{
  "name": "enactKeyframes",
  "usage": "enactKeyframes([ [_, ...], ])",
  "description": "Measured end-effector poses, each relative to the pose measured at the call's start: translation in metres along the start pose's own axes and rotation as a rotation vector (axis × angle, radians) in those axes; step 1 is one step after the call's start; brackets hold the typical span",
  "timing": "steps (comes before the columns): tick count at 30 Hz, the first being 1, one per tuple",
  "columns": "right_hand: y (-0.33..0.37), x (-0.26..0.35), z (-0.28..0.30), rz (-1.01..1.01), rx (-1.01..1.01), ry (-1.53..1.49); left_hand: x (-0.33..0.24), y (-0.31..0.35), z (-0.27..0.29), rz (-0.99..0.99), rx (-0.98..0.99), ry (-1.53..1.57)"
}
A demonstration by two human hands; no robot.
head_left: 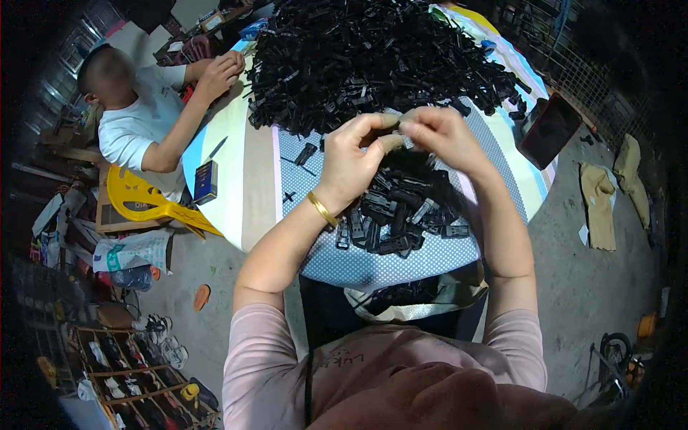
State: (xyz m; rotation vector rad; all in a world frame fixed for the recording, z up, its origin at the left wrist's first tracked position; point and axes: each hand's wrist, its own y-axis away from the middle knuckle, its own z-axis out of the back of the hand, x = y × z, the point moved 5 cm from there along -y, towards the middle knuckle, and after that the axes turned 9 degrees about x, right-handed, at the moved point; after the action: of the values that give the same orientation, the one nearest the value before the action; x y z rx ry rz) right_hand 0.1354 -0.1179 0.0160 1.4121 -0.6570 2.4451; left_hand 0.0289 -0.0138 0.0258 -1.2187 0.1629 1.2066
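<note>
My left hand (pixel 351 161) and my right hand (pixel 444 136) meet above the round table (pixel 251 186), fingertips pinched together on a small black plastic part that is mostly hidden between them. A gold bangle sits on my left wrist. Below my hands lies a small heap of black plastic clips (pixel 401 215) on the dotted cloth. A much larger pile of the same black parts (pixel 373 57) covers the far half of the table.
Another person in a white shirt (pixel 136 122) sits at the table's left on a yellow chair (pixel 143 197), hands at the pile's edge. A small blue box (pixel 206 180) and a dark phone (pixel 550 130) lie on the table. A bag of parts (pixel 408 297) hangs by my lap. Shoes on a rack (pixel 136 373).
</note>
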Motion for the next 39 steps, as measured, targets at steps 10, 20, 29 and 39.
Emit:
enactKeyframes([
  [10, -0.016, -0.062, 0.030, -0.209, 0.143, 0.678, -0.002, 0.006, -0.024, 0.028, 0.751, 0.044],
  [20, -0.010, -0.019, 0.017, 0.008, -0.032, 0.127, 0.049, -0.002, -0.005, 0.460, 0.274, 0.643],
  [29, -0.003, 0.000, -0.017, 0.054, 0.008, -0.257, 0.039, -0.005, -0.010, 0.365, 0.350, 0.941],
  [39, -0.004, -0.006, -0.011, -0.065, -0.054, -0.305, 0.026, -0.004, -0.004, 0.361, 0.203, 0.518],
])
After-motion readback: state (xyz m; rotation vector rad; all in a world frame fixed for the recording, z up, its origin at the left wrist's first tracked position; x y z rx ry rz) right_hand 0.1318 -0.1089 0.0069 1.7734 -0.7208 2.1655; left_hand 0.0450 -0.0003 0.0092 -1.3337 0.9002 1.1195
